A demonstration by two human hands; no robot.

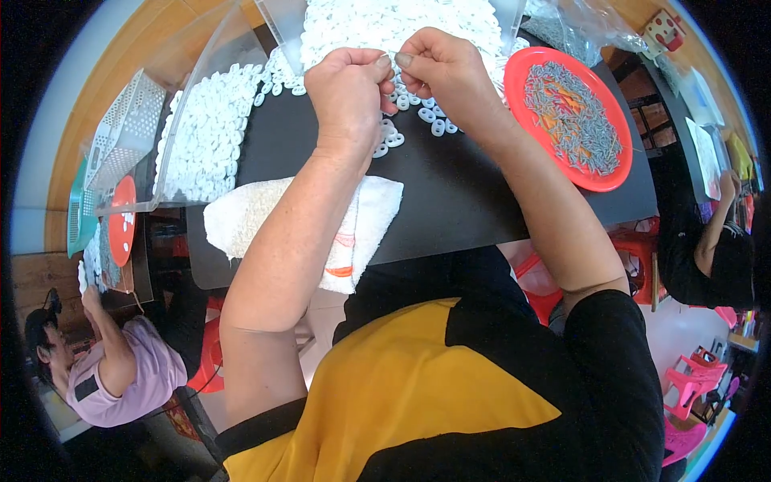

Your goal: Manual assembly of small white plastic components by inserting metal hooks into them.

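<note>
My left hand (347, 96) and my right hand (451, 79) meet over the far part of the black table (458, 201). Both are closed in a pinch, fingertips almost touching. What lies between them is too small and covered to make out. Just below the hands are scattered small white plastic pieces (438, 127) with two round holes. Behind them a clear bin (281, 40) holds a heap of the same white pieces (401, 24). Right of my right hand, a red plate (606, 173) carries many thin grey pins (594, 132) with some orange ones among them.
A folded white towel (373, 209) lies under my left forearm. At left stands another clear bin (165, 181) of white pieces, beside a white perforated basket (124, 128). Plastic bags (574, 28) sit at far right. Other people work at left (132, 369) and right (711, 253).
</note>
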